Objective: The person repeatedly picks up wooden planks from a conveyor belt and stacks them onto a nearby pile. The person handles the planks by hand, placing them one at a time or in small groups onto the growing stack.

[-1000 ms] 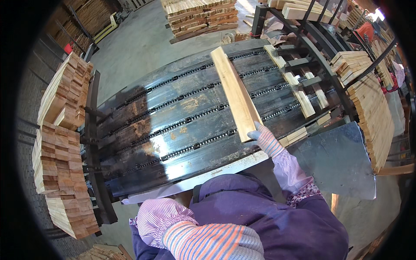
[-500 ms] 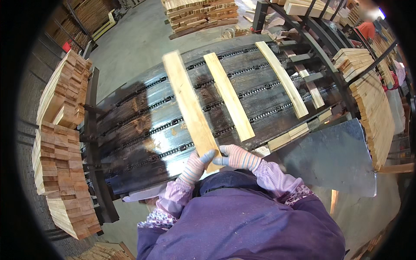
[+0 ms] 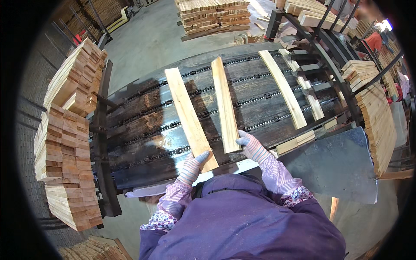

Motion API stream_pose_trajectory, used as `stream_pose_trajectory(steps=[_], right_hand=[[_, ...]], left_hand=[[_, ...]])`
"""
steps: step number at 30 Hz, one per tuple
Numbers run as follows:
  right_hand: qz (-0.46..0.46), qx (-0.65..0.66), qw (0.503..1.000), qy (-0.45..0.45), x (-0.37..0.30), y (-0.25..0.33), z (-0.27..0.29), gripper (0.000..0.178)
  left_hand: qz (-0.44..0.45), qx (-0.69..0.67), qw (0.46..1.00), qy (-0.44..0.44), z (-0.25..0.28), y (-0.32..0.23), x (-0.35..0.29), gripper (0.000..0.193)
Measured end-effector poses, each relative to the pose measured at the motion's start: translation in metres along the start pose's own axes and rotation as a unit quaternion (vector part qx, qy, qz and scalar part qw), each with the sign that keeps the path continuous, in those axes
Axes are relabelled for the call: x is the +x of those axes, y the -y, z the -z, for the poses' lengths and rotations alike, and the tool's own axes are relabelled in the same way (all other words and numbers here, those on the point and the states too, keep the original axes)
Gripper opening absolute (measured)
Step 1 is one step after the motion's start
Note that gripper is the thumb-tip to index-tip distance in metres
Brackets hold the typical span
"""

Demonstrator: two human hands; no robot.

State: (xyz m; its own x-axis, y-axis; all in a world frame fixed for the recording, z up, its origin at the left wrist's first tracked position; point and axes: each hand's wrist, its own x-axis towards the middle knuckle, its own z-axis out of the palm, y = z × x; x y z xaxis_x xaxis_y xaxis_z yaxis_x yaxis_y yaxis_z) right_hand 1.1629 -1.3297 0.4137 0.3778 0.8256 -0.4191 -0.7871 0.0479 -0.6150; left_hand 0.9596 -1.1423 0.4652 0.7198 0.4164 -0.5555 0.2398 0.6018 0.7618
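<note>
My left hand (image 3: 191, 167), in a striped glove, is closed on the near end of a pale wooden board (image 3: 187, 117), its thumb lying on top. That board slants away from me across a dark chain conveyor (image 3: 143, 130). To its right is a second wooden board (image 3: 225, 106), tilted on its side so an edge face shows. My right hand (image 3: 254, 146), gloved alike, grips this board's near end from the right. The fingers beneath both boards are hidden.
Another board (image 3: 284, 89) lies farther right on the chains, beside a shorter strip (image 3: 310, 97). Stacked lumber (image 3: 65, 151) stands at left behind a black metal frame (image 3: 102, 143). A metal sheet (image 3: 325, 164) and a board stack (image 3: 375, 125) are at right. Behind the conveyor stands another stack (image 3: 214, 17).
My right hand has left the first board and moved right, taking hold of the second one, which has tilted and come nearer. My left hand stays on the first board, now lower.
</note>
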Motion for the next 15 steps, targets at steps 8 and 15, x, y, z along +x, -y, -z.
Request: stream_pose_trajectory(steps=[8, 15], right_hand=[[0.012, -0.260, 0.965, 0.031, -0.044, 0.031, -0.032, 0.054], [0.037, -0.299, 0.954, 0.005, -0.026, 0.008, -0.037, 0.063]], left_hand=[[-0.051, 0.095, 0.994, -0.006, -0.051, 0.013, 0.011, 0.054], [0.005, 0.347, 0.938, -0.005, -0.073, 0.047, 0.033, 0.067]])
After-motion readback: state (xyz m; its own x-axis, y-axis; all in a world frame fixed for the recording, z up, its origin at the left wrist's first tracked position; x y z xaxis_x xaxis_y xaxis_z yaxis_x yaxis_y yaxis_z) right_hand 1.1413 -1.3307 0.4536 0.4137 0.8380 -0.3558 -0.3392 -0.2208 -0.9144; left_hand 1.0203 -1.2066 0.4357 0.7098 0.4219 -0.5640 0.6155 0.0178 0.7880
